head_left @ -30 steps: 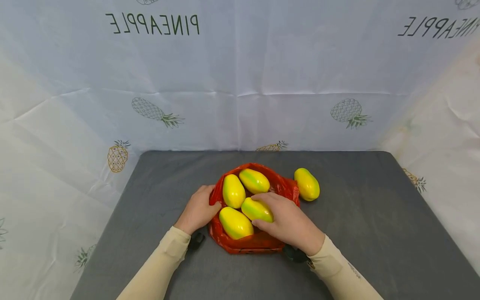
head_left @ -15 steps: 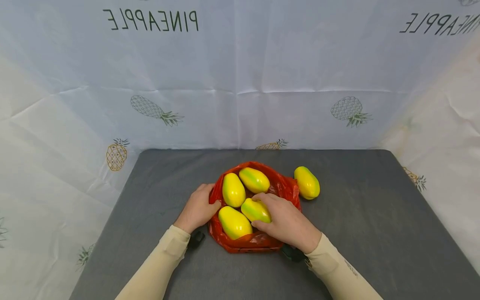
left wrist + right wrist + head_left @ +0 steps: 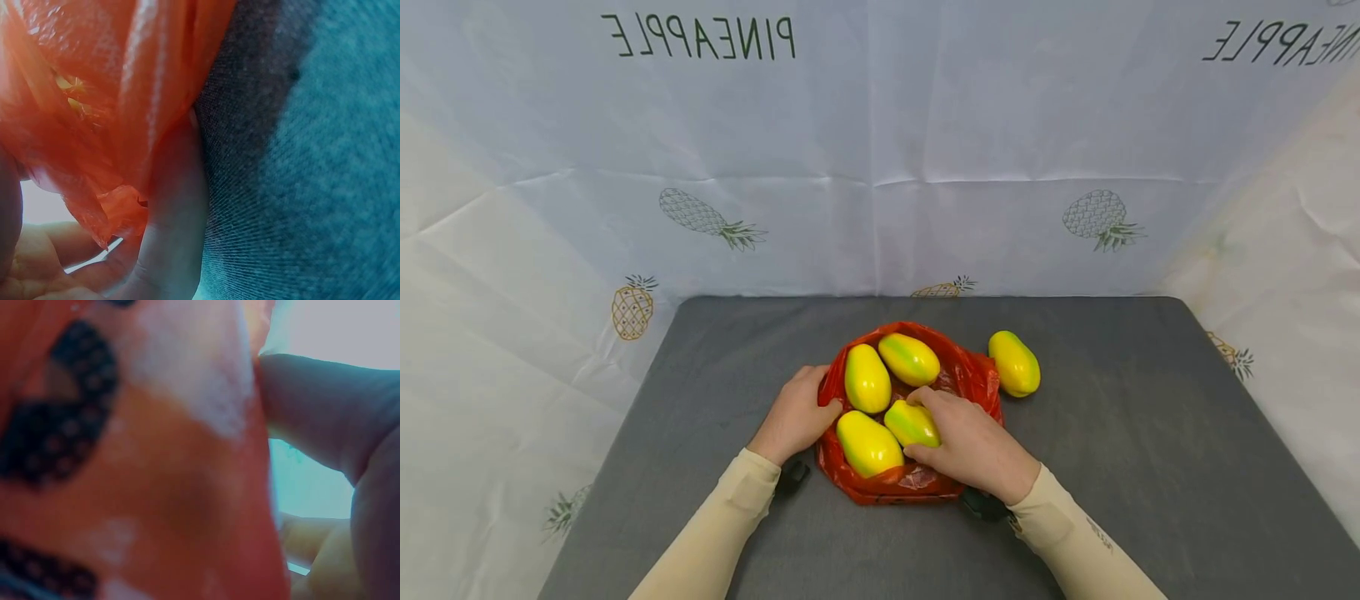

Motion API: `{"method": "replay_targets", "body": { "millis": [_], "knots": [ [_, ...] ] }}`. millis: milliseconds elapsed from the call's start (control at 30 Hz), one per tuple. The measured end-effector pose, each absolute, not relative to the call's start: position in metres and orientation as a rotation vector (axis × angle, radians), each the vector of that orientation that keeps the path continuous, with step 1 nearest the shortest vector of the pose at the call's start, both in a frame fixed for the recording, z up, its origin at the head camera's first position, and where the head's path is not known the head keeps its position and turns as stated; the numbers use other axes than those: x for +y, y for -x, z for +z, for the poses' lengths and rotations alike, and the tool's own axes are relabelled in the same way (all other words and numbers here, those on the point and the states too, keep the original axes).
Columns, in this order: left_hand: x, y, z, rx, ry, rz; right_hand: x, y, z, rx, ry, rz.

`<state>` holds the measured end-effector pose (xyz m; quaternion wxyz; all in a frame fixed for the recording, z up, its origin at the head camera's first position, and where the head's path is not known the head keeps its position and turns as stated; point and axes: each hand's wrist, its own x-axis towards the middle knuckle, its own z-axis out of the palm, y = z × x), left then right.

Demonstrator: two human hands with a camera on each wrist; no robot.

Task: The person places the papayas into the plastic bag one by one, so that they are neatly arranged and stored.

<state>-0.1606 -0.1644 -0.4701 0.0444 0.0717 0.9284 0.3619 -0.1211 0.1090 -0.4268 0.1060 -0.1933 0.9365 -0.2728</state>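
An open red plastic bag [image 3: 964, 372] lies on the table in the head view, with several yellow-green mangoes inside. My left hand [image 3: 796, 414] grips the bag's left rim, thumb over the edge; the left wrist view shows the crumpled plastic [image 3: 87, 137] between thumb and fingers. At the bag's front right, my right hand [image 3: 973, 442] holds one mango [image 3: 912, 423] between thumb and fingers. Beside it rest a front-left mango [image 3: 869, 444], a left mango [image 3: 867, 379] and a back mango [image 3: 909, 359]. Black-printed red plastic [image 3: 175, 487] covers much of the right wrist view.
Another mango [image 3: 1014, 364] lies on the grey table [image 3: 1120, 433], just outside the bag's right side. A white cloth with pineapple prints [image 3: 880, 125] hangs behind the table and along both sides.
My right hand and its mango have shifted very slightly, and the mango has turned a little. The left hand keeps its hold on the rim. The head view has tilted slightly.
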Motion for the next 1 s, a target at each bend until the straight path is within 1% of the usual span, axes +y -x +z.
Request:
{"method": "replay_targets", "body": {
  "millis": [267, 633, 833, 1000],
  "knots": [
    [-0.163, 0.162, -0.469, 2.824, -0.186, 1.107, 0.108, 0.123, -0.429, 2.759, 0.564, -0.774],
    [-0.163, 0.161, -0.471, 2.837, -0.203, 1.106, 0.114, 0.123, -0.426, 2.748, 0.579, -0.806],
    [-0.163, 0.161, -0.471, 2.825, -0.188, 1.109, 0.132, 0.131, -0.412, 2.777, 0.607, -0.866],
    [-0.163, 0.161, -0.472, 2.831, -0.195, 1.107, 0.158, 0.141, -0.403, 2.907, 0.528, -0.941]
  ]
}}
